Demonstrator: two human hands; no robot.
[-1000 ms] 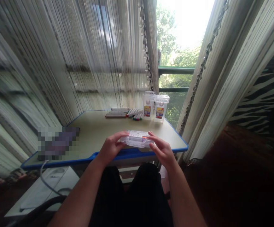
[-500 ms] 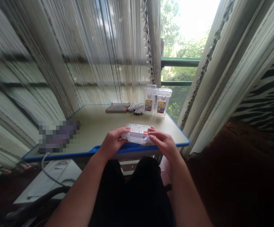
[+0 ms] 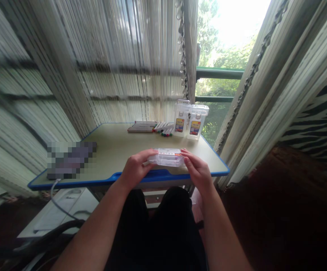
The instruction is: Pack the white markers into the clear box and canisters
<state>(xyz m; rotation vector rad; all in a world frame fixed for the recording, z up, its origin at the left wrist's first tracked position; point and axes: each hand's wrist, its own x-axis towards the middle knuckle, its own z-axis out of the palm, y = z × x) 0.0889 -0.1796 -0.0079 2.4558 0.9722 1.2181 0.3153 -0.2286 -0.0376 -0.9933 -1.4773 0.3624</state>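
Head camera: I find left hand [image 3: 136, 165] and right hand [image 3: 198, 170] fingers clamped on the clear case [image 3: 169, 158] at nine and three o'clock, presumably to balance it, near the five o'clock edge of the worktop [image 3: 109, 150].

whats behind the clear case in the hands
Beyond the clear case, markers lie and two labelled clear boxes stand on the desk. Whatever the case itself covers from this view cannot be seen.
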